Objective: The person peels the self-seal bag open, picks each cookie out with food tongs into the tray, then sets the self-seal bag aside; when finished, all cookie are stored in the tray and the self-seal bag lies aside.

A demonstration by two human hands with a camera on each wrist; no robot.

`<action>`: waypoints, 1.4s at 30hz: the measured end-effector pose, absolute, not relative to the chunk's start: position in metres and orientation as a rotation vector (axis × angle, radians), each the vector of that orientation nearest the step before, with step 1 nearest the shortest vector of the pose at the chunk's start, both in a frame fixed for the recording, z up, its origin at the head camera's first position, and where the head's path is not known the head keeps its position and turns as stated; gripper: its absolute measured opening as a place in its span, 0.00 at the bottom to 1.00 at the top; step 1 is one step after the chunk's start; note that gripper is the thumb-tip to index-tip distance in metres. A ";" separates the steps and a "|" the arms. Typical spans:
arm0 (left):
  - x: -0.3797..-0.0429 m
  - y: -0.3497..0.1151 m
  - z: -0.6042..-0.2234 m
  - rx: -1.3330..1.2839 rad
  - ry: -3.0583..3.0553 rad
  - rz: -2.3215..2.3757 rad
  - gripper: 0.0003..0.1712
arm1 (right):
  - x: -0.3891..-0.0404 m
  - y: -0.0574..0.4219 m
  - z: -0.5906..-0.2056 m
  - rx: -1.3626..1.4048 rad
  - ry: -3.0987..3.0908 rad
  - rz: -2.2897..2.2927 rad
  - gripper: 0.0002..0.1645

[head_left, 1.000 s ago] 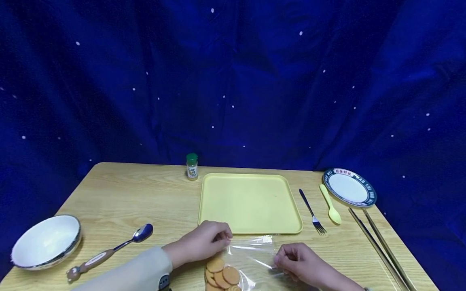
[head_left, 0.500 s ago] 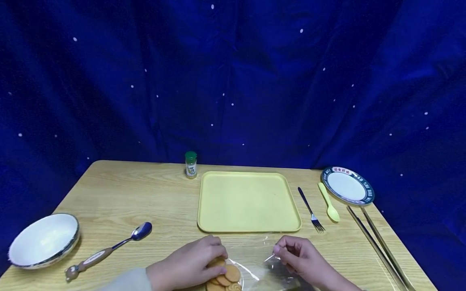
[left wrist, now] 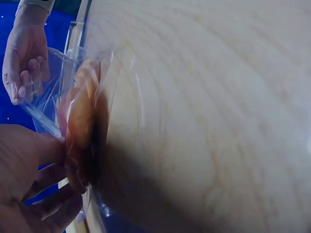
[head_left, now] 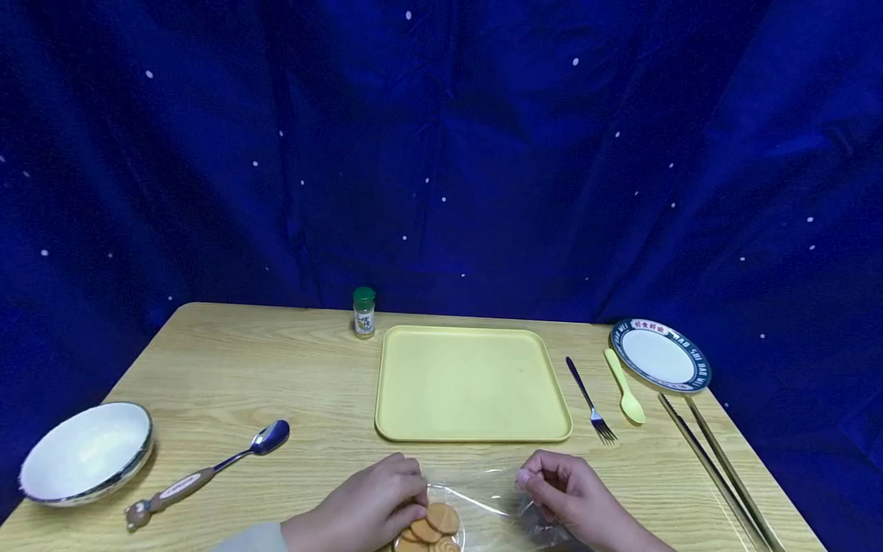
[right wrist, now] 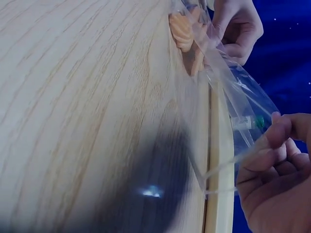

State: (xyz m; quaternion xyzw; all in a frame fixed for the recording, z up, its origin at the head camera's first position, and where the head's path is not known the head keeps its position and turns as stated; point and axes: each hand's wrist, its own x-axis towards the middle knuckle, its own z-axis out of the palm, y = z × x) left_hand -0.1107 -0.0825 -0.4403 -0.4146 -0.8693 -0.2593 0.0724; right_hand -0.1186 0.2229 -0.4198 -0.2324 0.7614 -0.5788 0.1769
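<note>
Left hand (head_left: 366, 500): holding biscuits (head_left: 426, 530), bagged.
Right hand (head_left: 572, 492): pinching clear bag (head_left: 479, 502) by its edge.
Biscuits: between the hands, beside the left.
Bag: best held taut, lightly, without crushing.

Pale grey-blue fabric sleeve (head_left: 254, 539) ending near the left wrist, bare left hand (head_left: 366, 502), bare right hand (head_left: 578, 497), pale cuff or band (left wrist: 40, 4) at its wrist

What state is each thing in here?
clear bag, holding biscuits
left hand, gripping bagged biscuits
right hand, pinching clear bag
tray, lying flat
bowl, upright
plate, face up
bottle, upright, capped
fork, lying flat
brown-handled spoon, lying flat
yellow spoon, lying flat
tongs, lying spread
</note>
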 end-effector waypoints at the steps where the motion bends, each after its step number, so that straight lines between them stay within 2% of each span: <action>1: -0.110 -0.082 -0.440 -1.228 -2.619 -0.787 0.08 | -0.118 0.223 -0.420 -0.653 2.160 -1.633 0.17; 8: -0.107 -0.078 -0.438 -1.173 -2.605 -0.715 0.08 | -0.117 0.230 -0.424 -0.650 2.186 -1.626 0.16; 16: -0.113 -0.085 -0.425 -1.063 -2.705 -1.025 0.09 | -0.118 0.237 -0.428 -0.565 2.195 -1.635 0.17; 26: -0.121 -0.083 -0.425 -1.079 -2.675 -1.064 0.06 | -0.117 0.251 -0.421 -0.480 2.136 -1.662 0.18; 29: -0.122 -0.082 -0.426 -1.086 -2.651 -1.055 0.06 | -0.118 0.274 -0.413 -0.574 2.312 -1.634 0.13; 32: -0.123 -0.082 -0.426 -1.091 -2.636 -1.049 0.05 | -0.124 0.313 -0.406 -0.618 2.779 -1.456 0.08; 36: -0.123 -0.084 -0.426 -1.098 -2.637 -1.057 0.05 | -0.134 0.378 -0.407 -0.335 3.384 -0.830 0.04; 38: -0.123 -0.086 -0.427 -1.112 -2.638 -1.056 0.06 | -0.135 0.409 -0.412 -0.144 3.440 -0.520 0.09; 42: -0.124 -0.088 -0.428 -1.161 -2.619 -1.025 0.07 | -0.132 0.450 -0.423 0.149 3.188 -0.251 0.27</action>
